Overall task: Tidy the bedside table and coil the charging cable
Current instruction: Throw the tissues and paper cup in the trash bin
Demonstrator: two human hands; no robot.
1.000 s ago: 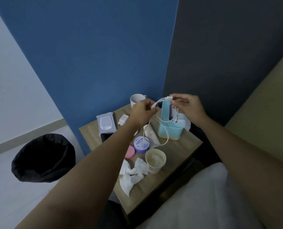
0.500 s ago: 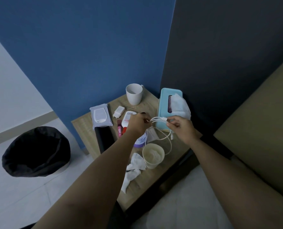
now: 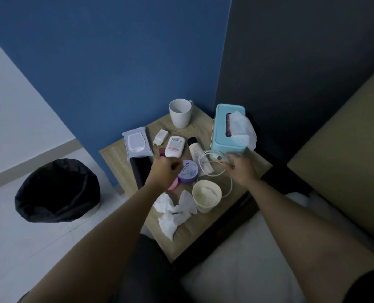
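A white charging cable (image 3: pixel 200 164) is gathered into a small loop above the wooden bedside table (image 3: pixel 113 157); one end trails down past a cream cup (image 3: pixel 206 195). My right hand (image 3: pixel 240 169) pinches the loop at its right side, just in front of the teal tissue box (image 3: pixel 220 130). My left hand (image 3: pixel 166 171) hovers over a purple jar (image 3: pixel 190 171) with its fingers curled and nothing visible in them. A white charger plug (image 3: pixel 160 137) lies near the back of the table.
On the table: a white mug (image 3: pixel 180 115), a wipes pack (image 3: pixel 136 143), a white lotion bottle (image 3: pixel 174 146), a black-capped tube (image 3: pixel 194 147), a black phone (image 3: pixel 140 169), a pink jar (image 3: pixel 174 186), crumpled tissues (image 3: pixel 173 212). A black-lined bin (image 3: pixel 57 191) stands on the floor at left. The bed (image 3: pixel 247 259) is at right.
Both hands have come down from in front of the tissue box to the table. My left hand has let go of the cable and moved left; my right hand keeps the loop.
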